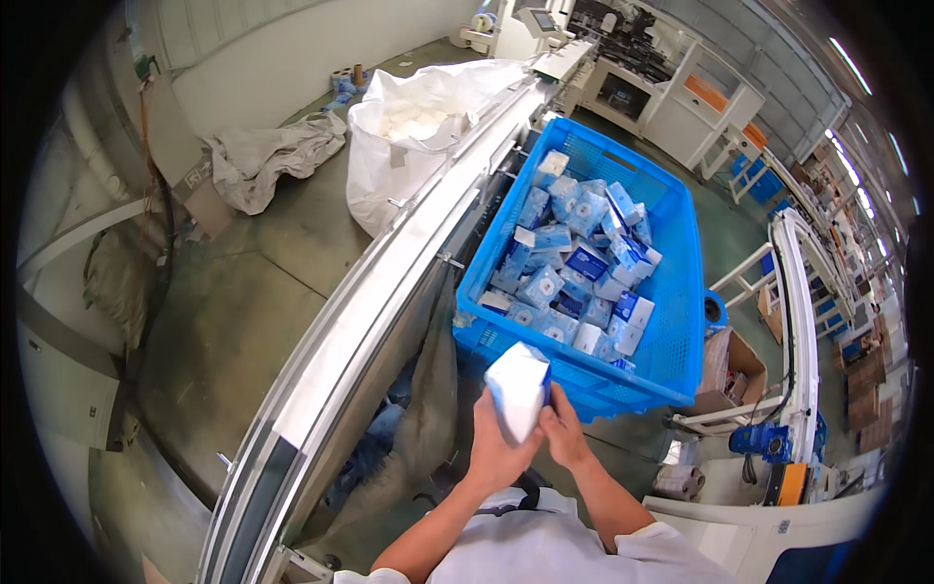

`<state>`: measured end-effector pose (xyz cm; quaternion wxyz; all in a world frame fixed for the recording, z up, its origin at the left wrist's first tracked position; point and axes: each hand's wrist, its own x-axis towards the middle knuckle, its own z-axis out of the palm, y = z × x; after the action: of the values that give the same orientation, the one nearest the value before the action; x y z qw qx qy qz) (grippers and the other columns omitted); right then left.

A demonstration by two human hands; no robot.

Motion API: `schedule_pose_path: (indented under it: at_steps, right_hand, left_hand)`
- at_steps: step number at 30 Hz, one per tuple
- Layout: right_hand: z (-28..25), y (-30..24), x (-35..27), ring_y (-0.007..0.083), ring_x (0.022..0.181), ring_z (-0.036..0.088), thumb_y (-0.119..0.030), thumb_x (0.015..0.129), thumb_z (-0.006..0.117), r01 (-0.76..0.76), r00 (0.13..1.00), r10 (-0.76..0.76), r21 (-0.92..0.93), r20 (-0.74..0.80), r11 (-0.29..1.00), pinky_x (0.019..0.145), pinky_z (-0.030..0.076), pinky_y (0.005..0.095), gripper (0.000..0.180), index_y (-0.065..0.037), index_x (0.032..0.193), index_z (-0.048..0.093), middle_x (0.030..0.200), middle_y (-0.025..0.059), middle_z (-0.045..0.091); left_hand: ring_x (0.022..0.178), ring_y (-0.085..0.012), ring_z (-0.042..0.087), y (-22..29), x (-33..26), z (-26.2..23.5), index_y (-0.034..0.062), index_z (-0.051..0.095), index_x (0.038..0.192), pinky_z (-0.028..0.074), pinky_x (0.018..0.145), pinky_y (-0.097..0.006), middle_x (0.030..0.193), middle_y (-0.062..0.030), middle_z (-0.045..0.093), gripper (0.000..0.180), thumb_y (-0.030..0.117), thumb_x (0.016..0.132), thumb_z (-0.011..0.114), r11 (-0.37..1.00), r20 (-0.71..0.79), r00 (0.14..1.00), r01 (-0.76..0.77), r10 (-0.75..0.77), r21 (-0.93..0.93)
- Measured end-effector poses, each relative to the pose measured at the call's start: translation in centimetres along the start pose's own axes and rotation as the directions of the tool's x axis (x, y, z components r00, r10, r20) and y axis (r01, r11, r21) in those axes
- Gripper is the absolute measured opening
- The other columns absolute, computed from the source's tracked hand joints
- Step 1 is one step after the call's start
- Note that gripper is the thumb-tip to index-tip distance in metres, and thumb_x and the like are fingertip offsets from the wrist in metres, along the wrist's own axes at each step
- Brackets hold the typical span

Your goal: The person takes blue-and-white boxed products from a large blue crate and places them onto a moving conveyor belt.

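Both of my hands hold one white and blue tissue pack (519, 386) just in front of my chest. My left hand (497, 450) cups it from below and behind, and my right hand (563, 433) grips its right side. The pack hovers at the near rim of a large blue plastic crate (681, 321). Several similar blue and white packs (574, 268) lie heaped inside the crate.
A long white conveyor rail (389, 292) runs diagonally on my left. A big white sack (418, 127) stands at its far end, with crumpled white sheeting (268, 156) on the green floor. A second conveyor (803, 321), a cardboard box (730, 370) and machines stand on the right.
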<state>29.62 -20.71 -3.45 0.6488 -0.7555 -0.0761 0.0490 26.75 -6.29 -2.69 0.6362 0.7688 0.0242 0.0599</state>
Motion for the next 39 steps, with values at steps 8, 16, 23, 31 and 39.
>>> schedule_pose_path:
  at_steps: [8, 16, 23, 31, 39]
  right_hand:
    - [-1.1, 2.1, -2.2, 0.0237, 0.111, 0.058, -0.037, 0.096, 0.049, -0.464, 0.868, 0.366, 0.808, 0.335, 0.363, 0.096, 0.047, 0.0375, 0.051, -0.005, 0.135, 0.044, 0.128, 0.0109, 0.056]
    - [-7.7, 3.4, -5.8, 0.0223, 0.112, 0.056, -0.033, 0.094, 0.053, -0.36, 0.928, 0.352, 0.531, 0.12, 0.768, 0.098, 0.043, 0.0328, 0.057, -0.003, 0.14, 0.036, 0.126, 0.0132, 0.056]
    - [-14.2, 2.7, -8.8, 0.0336, 0.128, 0.043, -0.016, 0.07, 0.077, -0.101, 0.994, 0.107, -0.13, 0.038, 0.986, 0.106, 0.034, 0.0381, 0.098, -0.001, 0.146, 0.017, 0.139, 0.0241, 0.039]
    - [-18.3, 4.4, -8.8, 0.0343, 0.128, 0.043, -0.018, 0.064, 0.079, -0.127, 0.986, 0.14, -0.151, 0.085, 0.98, 0.106, 0.035, 0.039, 0.106, 0.003, 0.145, 0.015, 0.139, 0.025, 0.038]
    - [-16.5, 7.0, -8.6, 0.0295, 0.114, 0.055, -0.015, 0.064, 0.08, -0.197, 0.979, 0.192, 0.067, 0.072, 0.978, 0.098, 0.043, 0.0368, 0.099, 0.002, 0.143, 0.022, 0.124, 0.0204, 0.055]
  left_hand:
    - [0.112, -0.0243, 0.05, -3.8, -1.1, -1.6, -0.0008, 0.038, 0.135, 0.039, 0.097, -0.036, 0.123, -0.0106, 0.052, 0.056, 0.024, 0.091, 0.061, 0.757, 0.277, 0.934, 0.347, -0.226, -0.554]
    - [0.104, -0.0185, 0.058, -6.0, -4.2, 5.3, -0.0006, 0.04, 0.131, 0.047, 0.09, -0.033, 0.116, -0.0105, 0.058, 0.044, 0.018, 0.094, 0.056, 0.458, 0.209, 0.82, 0.486, -0.532, -0.744]
    - [0.101, -0.0164, 0.057, -4.8, -5.4, 12.1, -0.001, 0.037, 0.13, 0.048, 0.088, -0.033, 0.113, -0.0101, 0.056, 0.044, 0.019, 0.095, 0.055, 0.642, 0.118, 0.876, 0.428, -0.467, -0.636]
    - [0.088, -0.0106, 0.055, -3.7, -7.9, 16.9, -0.0003, 0.05, 0.114, 0.046, 0.077, -0.026, 0.098, -0.0058, 0.059, 0.03, 0.022, 0.095, 0.057, 0.732, -0.045, 0.893, 0.338, -0.448, -0.591]
    - [0.076, -0.0062, 0.052, -1.9, -9.0, 15.6, -0.0034, 0.063, 0.096, 0.044, 0.068, -0.023, 0.086, -0.0004, 0.062, 0.031, 0.026, 0.098, 0.052, 0.932, -0.305, 0.893, 0.261, -0.332, -0.252]
